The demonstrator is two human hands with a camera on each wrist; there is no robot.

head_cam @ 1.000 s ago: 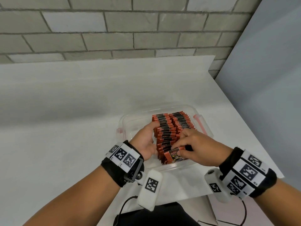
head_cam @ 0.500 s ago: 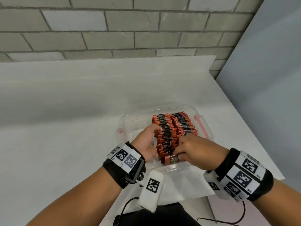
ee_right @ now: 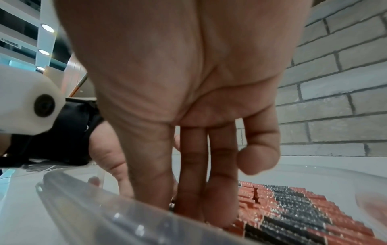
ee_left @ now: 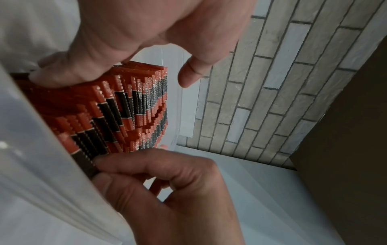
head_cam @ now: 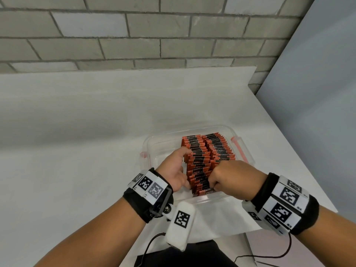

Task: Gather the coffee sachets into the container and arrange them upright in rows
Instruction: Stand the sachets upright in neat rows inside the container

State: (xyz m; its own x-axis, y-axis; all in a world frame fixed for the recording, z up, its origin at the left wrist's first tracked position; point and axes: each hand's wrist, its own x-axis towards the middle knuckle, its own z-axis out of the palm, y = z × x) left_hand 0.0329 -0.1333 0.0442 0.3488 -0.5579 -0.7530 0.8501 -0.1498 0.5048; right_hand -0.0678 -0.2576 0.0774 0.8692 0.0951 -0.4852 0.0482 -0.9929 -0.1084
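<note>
Standing on edge in two rows side by side, your coffee sachets [head_cam: 200,160] fill the middle and right of the one clear container [head_cam: 248,151], which sits on the white table [head_cam: 77,151] near its front edge. Each row holds too many packed sachets to count. The container has two pink latches [head_cam: 238,146], one on each side.

Your left hand [head_cam: 175,168] lies along the left flank of the left row, fingers fairly straight and pressed flat against the sachet edges, thumb free. Your right hand [head_cam: 231,176] curls down over the near end of the rows, thumb and fingers pinching the frontmost sachets just inside the near wall.

From the head camera you get both rows, both wrist bands and the brick wall [head_cam: 134,35] behind. Only the left wrist camera shows your right thumb and forefinger closing on a sachet's black band, and your left fingers [ee_left: 69,73] bearing on the row's side. Only the right wrist camera looks under the palm: fingertips [ee_right: 209,207] are buried among the sachet tops, the little finger [ee_right: 259,157] lifted clear.
</note>
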